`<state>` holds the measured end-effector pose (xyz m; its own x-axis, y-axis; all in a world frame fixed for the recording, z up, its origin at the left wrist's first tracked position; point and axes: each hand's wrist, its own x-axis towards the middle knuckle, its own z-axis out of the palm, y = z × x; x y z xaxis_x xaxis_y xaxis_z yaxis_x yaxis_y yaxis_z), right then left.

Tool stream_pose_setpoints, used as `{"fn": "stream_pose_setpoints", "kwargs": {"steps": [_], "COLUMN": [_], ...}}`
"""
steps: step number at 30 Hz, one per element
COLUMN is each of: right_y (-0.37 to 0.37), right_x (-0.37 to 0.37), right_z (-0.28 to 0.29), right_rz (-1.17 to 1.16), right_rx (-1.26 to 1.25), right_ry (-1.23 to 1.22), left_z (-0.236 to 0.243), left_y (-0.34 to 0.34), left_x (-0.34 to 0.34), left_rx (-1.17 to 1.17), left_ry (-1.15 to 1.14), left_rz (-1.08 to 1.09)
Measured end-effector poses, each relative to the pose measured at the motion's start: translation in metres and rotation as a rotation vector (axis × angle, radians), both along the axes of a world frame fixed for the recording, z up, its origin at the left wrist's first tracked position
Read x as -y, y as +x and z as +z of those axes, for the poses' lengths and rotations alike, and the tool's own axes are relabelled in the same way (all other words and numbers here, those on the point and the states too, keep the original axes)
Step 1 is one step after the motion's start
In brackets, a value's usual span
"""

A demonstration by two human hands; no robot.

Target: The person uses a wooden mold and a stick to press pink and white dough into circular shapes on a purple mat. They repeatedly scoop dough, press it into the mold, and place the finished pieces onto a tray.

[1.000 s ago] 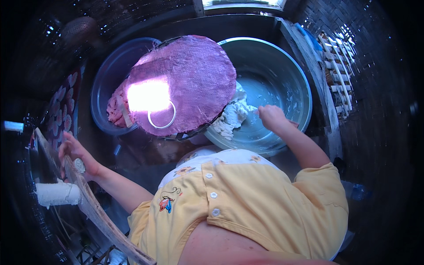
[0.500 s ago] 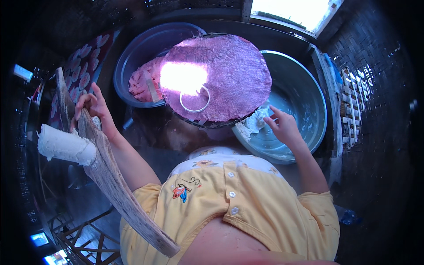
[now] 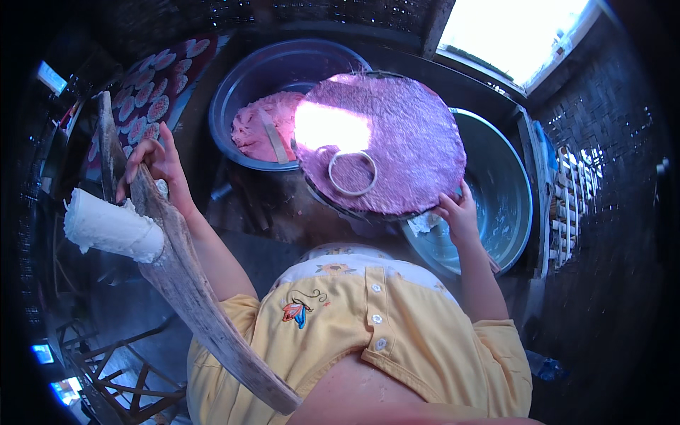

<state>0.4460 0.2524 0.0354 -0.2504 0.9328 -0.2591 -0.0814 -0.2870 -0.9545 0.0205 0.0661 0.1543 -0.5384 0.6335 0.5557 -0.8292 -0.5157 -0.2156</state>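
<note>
My left hand [image 3: 157,168] is by a weathered wooden beam [image 3: 195,283] at the left, some fingers curled over its far end and one pointing up. A thick white cylinder [image 3: 113,225], coated with pasty residue, juts from the beam. At the right, my right hand [image 3: 459,214] has its fingers at the near right rim of a round pinkish-purple fibrous disc [image 3: 411,156], which it seems to pinch. A pale ring [image 3: 353,173] lies on the disc. Just below the disc's rim shows a white doughy lump [image 3: 425,222], partly hidden, in a greenish basin [image 3: 520,205].
A dark blue tub [image 3: 219,138] beyond the disc holds a pink doughy mass [image 3: 251,131] with a flat strip [image 3: 273,138] on it. Woven walls, a bright window [image 3: 510,35] and a slatted rack [image 3: 567,205] surround me. Patterned cloth [image 3: 156,92] hangs at the left.
My right hand has moved from the white lump to the disc's rim, and less of the lump shows. The whole view has shifted slightly. My left hand stays at the beam.
</note>
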Motion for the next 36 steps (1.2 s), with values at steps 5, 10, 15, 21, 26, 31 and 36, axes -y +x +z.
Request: {"fn": "stream_pose_setpoints", "kwargs": {"steps": [5,10,15,21,26,31,36], "right_y": [0.028,0.002,-0.088,-0.146,-0.117,-0.11,-0.121], "right_x": [0.002,0.007,0.061,0.067,0.034,0.022,0.027], "right_z": [0.005,0.057,0.116,0.14,0.163,0.182,0.189], "right_rz": [-0.002,0.024,0.887,1.329,0.868,0.646,0.581], "right_rx": [0.155,0.307,-0.462,-1.319,-1.028,-0.263,0.225], "right_ry": [-0.042,0.318,-0.068,-0.803,0.03,0.381,1.014], "left_z": [-0.003,0.004,0.029,0.037,0.015,0.005,0.018], "left_y": [-0.009,-0.011,0.038,0.078,0.052,0.058,0.063], "left_x": [0.0,-0.031,-0.111,-0.124,-0.09,-0.082,-0.09], "left_rx": [0.055,-0.092,-0.49,-0.901,-1.002,-1.084,-1.724], "left_ry": [0.032,-0.129,-0.003,-0.206,-0.582,-0.732,-0.307], "left_rz": [0.007,0.117,0.037,0.33,0.034,0.093,1.594]}}
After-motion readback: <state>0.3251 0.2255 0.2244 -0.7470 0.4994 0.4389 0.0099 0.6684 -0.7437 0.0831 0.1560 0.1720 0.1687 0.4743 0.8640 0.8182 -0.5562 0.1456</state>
